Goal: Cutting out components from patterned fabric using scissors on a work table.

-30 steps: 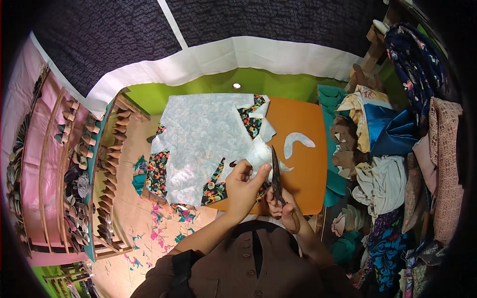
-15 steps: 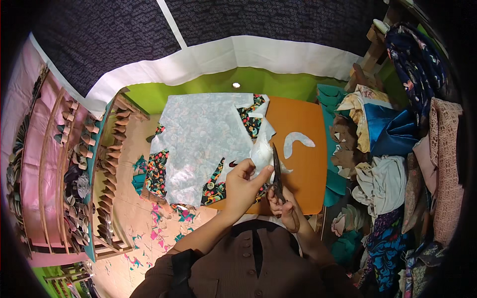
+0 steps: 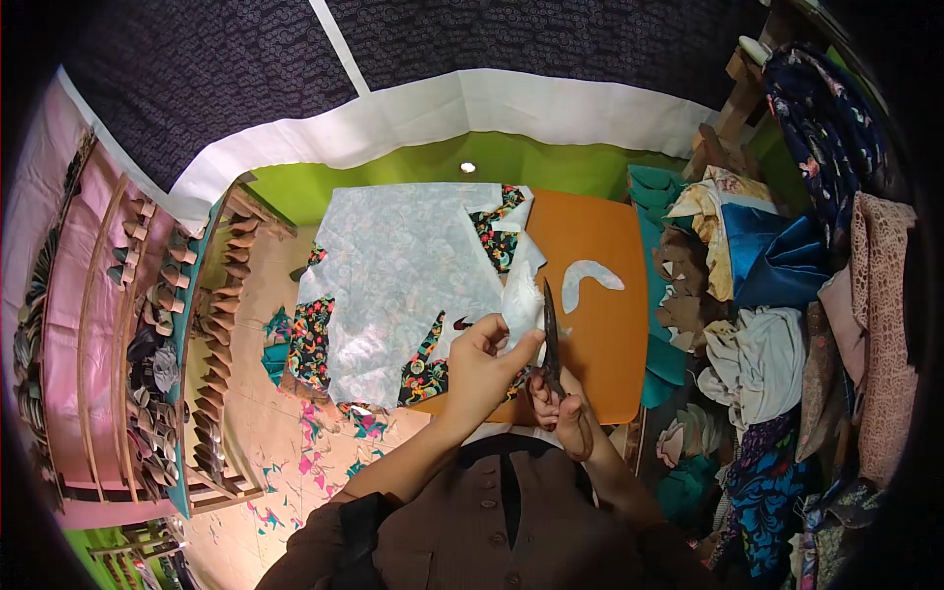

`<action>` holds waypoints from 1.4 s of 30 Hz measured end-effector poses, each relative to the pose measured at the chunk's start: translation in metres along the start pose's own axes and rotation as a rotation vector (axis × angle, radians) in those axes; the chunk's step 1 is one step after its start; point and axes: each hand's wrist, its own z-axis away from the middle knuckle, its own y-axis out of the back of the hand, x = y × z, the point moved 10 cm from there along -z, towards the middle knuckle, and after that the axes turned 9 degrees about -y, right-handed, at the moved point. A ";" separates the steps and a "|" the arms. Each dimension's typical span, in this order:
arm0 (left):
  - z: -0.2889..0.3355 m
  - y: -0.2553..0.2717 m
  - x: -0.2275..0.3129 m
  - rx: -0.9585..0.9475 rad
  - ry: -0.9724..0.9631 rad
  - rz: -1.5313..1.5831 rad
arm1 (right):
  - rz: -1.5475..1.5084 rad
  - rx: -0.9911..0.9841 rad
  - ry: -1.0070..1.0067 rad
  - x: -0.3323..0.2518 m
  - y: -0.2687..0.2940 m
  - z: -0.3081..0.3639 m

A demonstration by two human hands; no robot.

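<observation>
My left hand (image 3: 480,372) pinches a white-backed piece of fabric (image 3: 522,298) between thumb and fingers, above the table. Wrapped round the handles of a large pair of dark scissors (image 3: 552,339) is my right hand (image 3: 559,398). The blades point away from me, along the right edge of the held piece. Beneath and to the left lies a wide sheet of fabric (image 3: 403,265), pale side up. Its black floral face (image 3: 423,383) shows at cut and folded edges. On the orange table (image 3: 602,354), a curved white cutout (image 3: 590,280) lies to the right of the scissors.
Shoe forms (image 3: 218,369) line wooden racks on the left. Coloured fabric scraps (image 3: 315,442) litter the tiled floor. Fabric pieces and folded cloths (image 3: 757,359) crowd the shelf at the right. A dark patterned curtain (image 3: 521,49) hangs behind the table.
The scissors and held fabric have shifted slightly to the right, and the scissors' tip has moved a little away from the fabric edge. Both hands keep their hold.
</observation>
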 end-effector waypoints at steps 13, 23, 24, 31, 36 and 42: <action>0.000 -0.007 0.000 -0.066 0.043 0.101 | 0.106 0.108 0.094 -0.020 0.004 0.003; -0.001 -0.002 -0.001 0.068 -0.033 0.249 | 0.178 0.108 0.090 -0.021 0.002 0.000; 0.000 -0.001 0.003 0.084 -0.049 0.215 | 0.206 0.115 0.092 -0.022 0.002 0.000; 0.004 0.001 0.006 0.129 -0.090 0.081 | 0.274 0.115 0.107 -0.016 0.002 -0.001; 0.005 0.004 0.005 0.154 -0.123 0.041 | 0.234 0.122 0.157 -0.017 0.003 -0.002; 0.008 0.006 0.008 0.178 -0.107 0.018 | 0.154 0.159 0.036 -0.009 0.002 0.001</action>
